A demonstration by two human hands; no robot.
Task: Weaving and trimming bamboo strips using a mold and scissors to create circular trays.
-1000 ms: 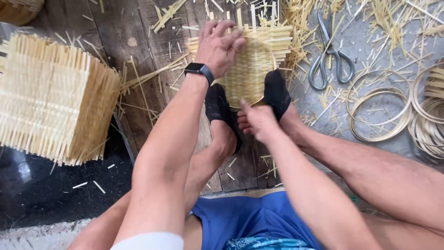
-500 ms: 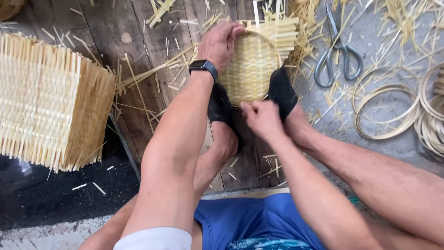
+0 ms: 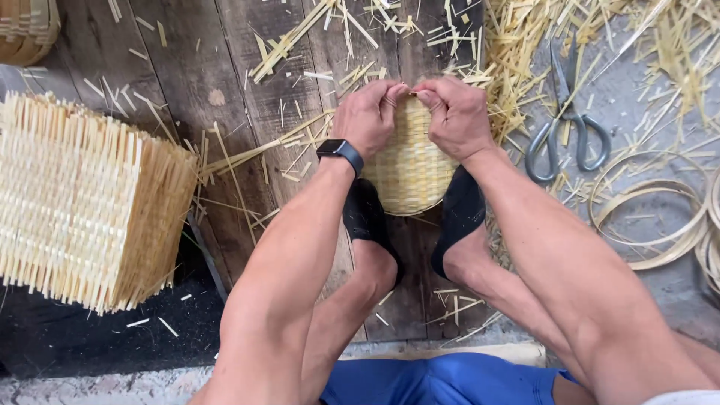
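A small round woven bamboo basket (image 3: 409,172) stands on edge between my two feet in black socks, on dark wooden planks. My left hand (image 3: 367,116), with a black watch on the wrist, grips the basket's upper rim from the left. My right hand (image 3: 454,116) grips the same rim from the right, and the fingertips of both hands meet at the top, pinching a thin strip. The far part of the basket is hidden behind my hands.
A tall stack of woven bamboo mats (image 3: 82,202) sits at the left. Metal scissors (image 3: 566,124) lie to the right among loose bamboo strips (image 3: 517,67). Coiled bamboo hoops (image 3: 660,217) lie at the far right. Another basket's edge (image 3: 26,30) shows top left.
The flat woven piece has been raised on edge into a round basket shape. My right hand moved up from near my foot to the rim, joining my left hand at the top.
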